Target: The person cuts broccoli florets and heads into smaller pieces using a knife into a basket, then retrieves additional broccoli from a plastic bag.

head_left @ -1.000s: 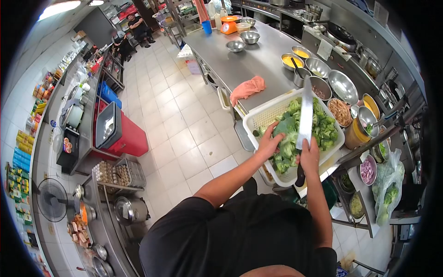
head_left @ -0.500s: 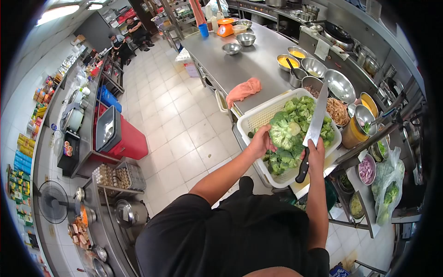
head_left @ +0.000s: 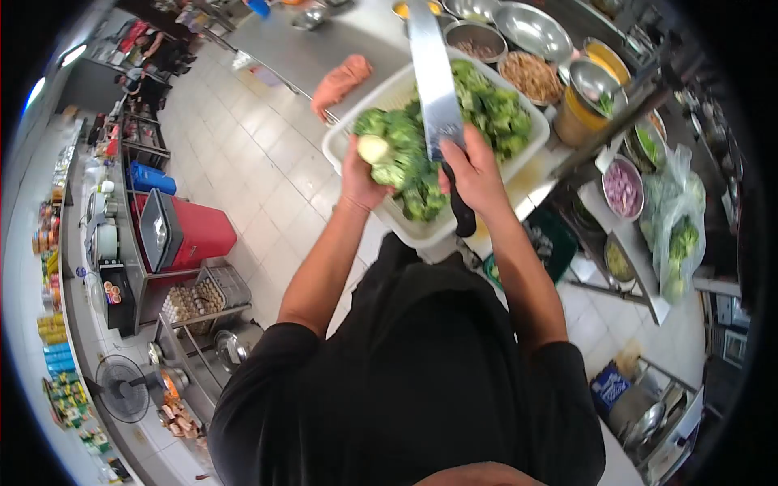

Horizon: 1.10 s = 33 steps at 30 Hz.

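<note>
Many dark green, bumpy broccoli florets lie loose in the white plastic basket from your head camera, so a good share of the cutting looks done. What is left, as far as you can judge, includes the large green broccoli head with a pale, round cut stem, held over the basket's near left part; its crown looks largely whole. Your left hand is cupped around its side, while your right hand is closed on the black handle of the broad, steel-bladed knife. The blade points up and away across the basket; whether its edge meets any broccoli, you cannot tell. For texture, the florets look tightly beaded and matt against the smooth, shiny metal, and the basket has rounded corners. Beyond it, a crumpled, soft orange cloth rests on the flat steel table. To the right stand a round bowl of stringy brown shreds and a bowl of chopped purple pieces, near a thin, wrinkled clear plastic bag with more green vegetable inside.
</note>
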Available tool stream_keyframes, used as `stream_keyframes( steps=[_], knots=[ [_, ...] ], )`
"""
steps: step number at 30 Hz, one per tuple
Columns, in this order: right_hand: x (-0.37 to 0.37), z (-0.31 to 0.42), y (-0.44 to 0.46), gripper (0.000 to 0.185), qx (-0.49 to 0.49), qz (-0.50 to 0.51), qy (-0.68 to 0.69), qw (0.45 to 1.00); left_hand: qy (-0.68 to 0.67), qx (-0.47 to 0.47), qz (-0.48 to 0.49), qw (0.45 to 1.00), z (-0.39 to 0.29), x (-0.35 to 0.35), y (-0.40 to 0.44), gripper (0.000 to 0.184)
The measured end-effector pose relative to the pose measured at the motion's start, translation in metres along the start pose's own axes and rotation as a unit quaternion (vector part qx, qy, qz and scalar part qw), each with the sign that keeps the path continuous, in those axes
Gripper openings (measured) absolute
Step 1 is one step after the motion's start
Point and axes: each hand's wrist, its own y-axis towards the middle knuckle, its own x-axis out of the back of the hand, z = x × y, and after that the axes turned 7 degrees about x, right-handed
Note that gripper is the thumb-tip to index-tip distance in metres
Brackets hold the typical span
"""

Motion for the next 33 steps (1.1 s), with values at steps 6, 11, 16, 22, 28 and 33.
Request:
stream_keyframes(
  steps=[6, 11, 16, 22, 28, 33],
  knots=[
    [-0.005, 0.015, -0.009, 0.018, 0.031, 0.002, -0.087, 0.996, -0.009, -0.027, 0.006, 1.0, -0.001, 0.006, -0.012, 0.074],
    [-0.02, 0.021, -0.006, 0.016, 0.102, -0.051, -0.226, 0.967, 0.061, -0.033, 0.004, 0.998, -0.008, 0.022, 0.005, 0.074],
    [-0.048, 0.016, 0.008, 0.014, 0.145, -0.102, -0.232, 0.956, 0.117, -0.002, 0.09, 0.989, -0.027, 0.03, 0.016, 0.074],
    [-0.054, -0.011, 0.017, 0.014, 0.035, -0.1, -0.137, 0.985, 0.17, -0.013, 0.068, 0.983, -0.055, 0.046, 0.032, 0.067],
    [-0.056, -0.051, 0.024, 0.02, -0.061, -0.188, -0.023, 0.98, 0.26, 0.059, 0.083, 0.96, -0.075, 0.051, 0.032, 0.068],
    [-0.05, -0.065, 0.021, 0.025, -0.084, -0.199, 0.009, 0.976, 0.34, 0.06, 0.045, 0.938, -0.07, 0.061, 0.048, 0.059]
  ],
)
